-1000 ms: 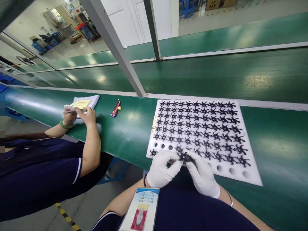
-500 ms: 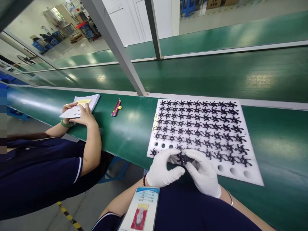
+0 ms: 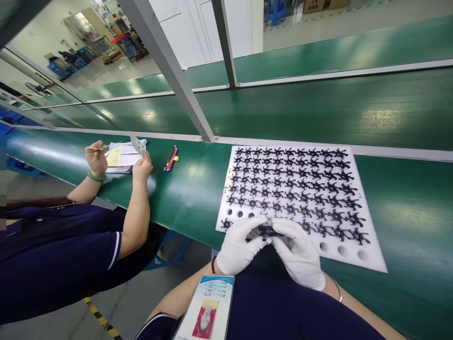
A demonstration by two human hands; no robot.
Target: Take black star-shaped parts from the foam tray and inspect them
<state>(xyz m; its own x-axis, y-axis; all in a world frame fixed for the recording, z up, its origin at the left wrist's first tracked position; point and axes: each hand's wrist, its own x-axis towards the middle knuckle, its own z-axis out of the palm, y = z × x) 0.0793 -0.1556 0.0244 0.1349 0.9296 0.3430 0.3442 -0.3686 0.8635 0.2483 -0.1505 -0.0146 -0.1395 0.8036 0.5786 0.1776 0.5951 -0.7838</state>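
Between my two white-gloved hands is a small black fan impeller [image 3: 268,231], held over the near edge of a white foam tray [image 3: 371,255]. My left hand [image 3: 239,246] pinches its left side between thumb and fingers. On the other side, my right hand [image 3: 300,253] is closed on it too. The gloves cover much of the part, so its full shape is hidden. Rows of similar black bladed impellers [image 3: 290,183] stand in the tray. Several round holes show bare along the tray's near rows.
To the left, a co-worker's hands [image 3: 141,166] handle paper sheets over a stack of papers [image 3: 122,158]. A red pen-like bundle [image 3: 171,158] lies on the green bench [image 3: 191,189]. A grey metal post [image 3: 177,75] rises at the bench's back edge.
The impeller has turned in my fingers to a flatter, edge-on view, and my left thumb has closed in against it. The co-worker's hands have moved apart, one lifting a sheet.
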